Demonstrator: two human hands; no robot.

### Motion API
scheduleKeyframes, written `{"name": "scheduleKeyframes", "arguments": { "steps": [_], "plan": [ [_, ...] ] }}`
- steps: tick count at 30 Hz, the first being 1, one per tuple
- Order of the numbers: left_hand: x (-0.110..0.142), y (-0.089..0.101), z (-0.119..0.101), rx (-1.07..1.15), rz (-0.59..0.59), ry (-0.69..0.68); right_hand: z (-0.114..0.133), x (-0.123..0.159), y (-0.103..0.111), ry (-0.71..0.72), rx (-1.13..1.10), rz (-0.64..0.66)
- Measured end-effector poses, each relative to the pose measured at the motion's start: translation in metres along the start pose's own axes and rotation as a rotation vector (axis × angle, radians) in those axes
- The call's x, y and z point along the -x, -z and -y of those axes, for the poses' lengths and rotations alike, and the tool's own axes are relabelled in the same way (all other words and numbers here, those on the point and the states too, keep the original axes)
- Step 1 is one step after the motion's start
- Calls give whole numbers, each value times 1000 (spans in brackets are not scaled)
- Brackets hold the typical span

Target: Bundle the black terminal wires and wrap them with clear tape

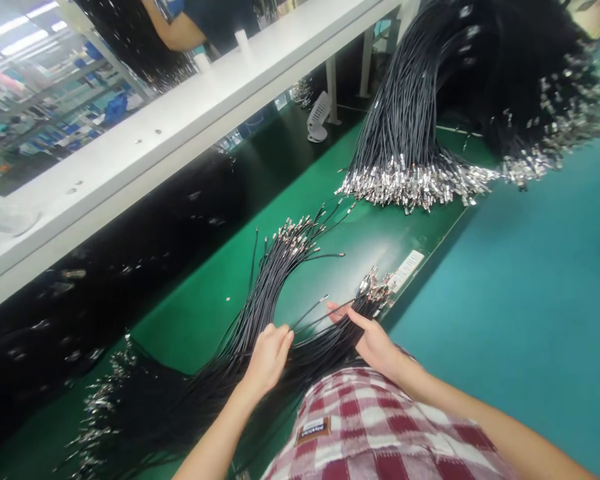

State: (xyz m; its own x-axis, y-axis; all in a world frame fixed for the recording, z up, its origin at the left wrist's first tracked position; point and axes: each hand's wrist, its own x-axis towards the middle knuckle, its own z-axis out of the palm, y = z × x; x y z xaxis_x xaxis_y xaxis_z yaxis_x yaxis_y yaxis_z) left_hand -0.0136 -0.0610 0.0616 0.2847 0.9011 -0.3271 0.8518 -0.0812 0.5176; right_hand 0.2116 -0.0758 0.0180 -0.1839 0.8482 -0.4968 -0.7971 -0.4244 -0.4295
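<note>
My left hand [270, 353] is closed in a pinch on thin black cables, one of which [310, 311] sticks out past the fingers with a small metal terminal at its tip. My right hand [375, 339] wraps round a thick bundle of black cables [325, 350] near its terminal end, thumb on top. Bare metal terminals [374, 287] fan out just beyond that hand. Another bunch of the cables [267, 287] lies on the green bench top to the left, ends pointing away. More terminal ends [97, 400] spread at the lower left.
A big heap of black cables [405, 113] with silvery ends lies at the upper right. A white label [406, 268] sits by the bench edge. A white shelf [145, 147] crosses above the green bench [190, 313]. Behind it, a person's arm [177, 30] is visible.
</note>
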Motion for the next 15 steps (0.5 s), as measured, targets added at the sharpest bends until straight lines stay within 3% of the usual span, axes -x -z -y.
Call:
{"name": "scheduleKeyframes", "arguments": {
  "steps": [3, 7, 9, 11, 15],
  "plan": [
    [-4, -2, 0, 101, 30, -22, -1, 3, 1, 42, -76, -15],
    [-9, 7, -9, 374, -121, 21, -2, 3, 1, 75, -75, 0],
    [-12, 7, -25, 453, -119, 60, -2, 4, -2, 84, -23, 8],
    [-16, 0, -46, 446, -66, 10, -1, 5, -5, 90, 11, 10],
    [-23, -25, -87, 250, -4, -90, -1, 9, -10, 60, 80, 0]
  ]
}}
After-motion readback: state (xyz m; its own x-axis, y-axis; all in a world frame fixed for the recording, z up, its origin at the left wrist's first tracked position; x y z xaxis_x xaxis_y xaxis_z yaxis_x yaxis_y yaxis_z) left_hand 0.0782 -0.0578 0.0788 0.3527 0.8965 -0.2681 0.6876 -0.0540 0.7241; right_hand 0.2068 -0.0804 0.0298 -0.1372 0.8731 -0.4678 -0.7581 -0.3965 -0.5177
